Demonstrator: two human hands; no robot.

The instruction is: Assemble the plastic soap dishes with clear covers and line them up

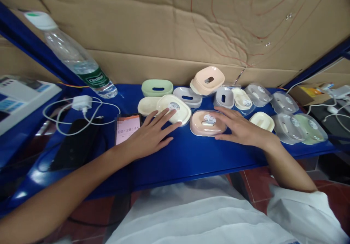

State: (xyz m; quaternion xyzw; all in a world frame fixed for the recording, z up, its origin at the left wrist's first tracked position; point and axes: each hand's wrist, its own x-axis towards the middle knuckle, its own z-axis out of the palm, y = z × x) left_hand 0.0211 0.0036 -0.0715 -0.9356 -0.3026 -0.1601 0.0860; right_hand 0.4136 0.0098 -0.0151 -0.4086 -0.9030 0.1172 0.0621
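Note:
My left hand (151, 134) is open, its fingers spread, with fingertips on a cream soap dish (182, 109) bearing a round sticker. That dish overlaps another cream dish (147, 106) on its left. At the right end of a pink soap dish (201, 123) with a clear lid and sticker, my right hand (237, 125) touches it, thumb and fingers apart. Behind them are a green dish (157, 88), a grey dish (188, 97) and a peach dish (209, 80) raised on other pieces. A small cream dish (261, 121) lies beyond my right wrist.
Several clear-lidded dishes (290, 128) crowd the right end of the blue table (188, 160). On the left are a lit phone (128, 127), a dark phone (78, 142), a charger (82, 102) with white cable and a water bottle (79, 61). Cardboard (123, 25) walls the back.

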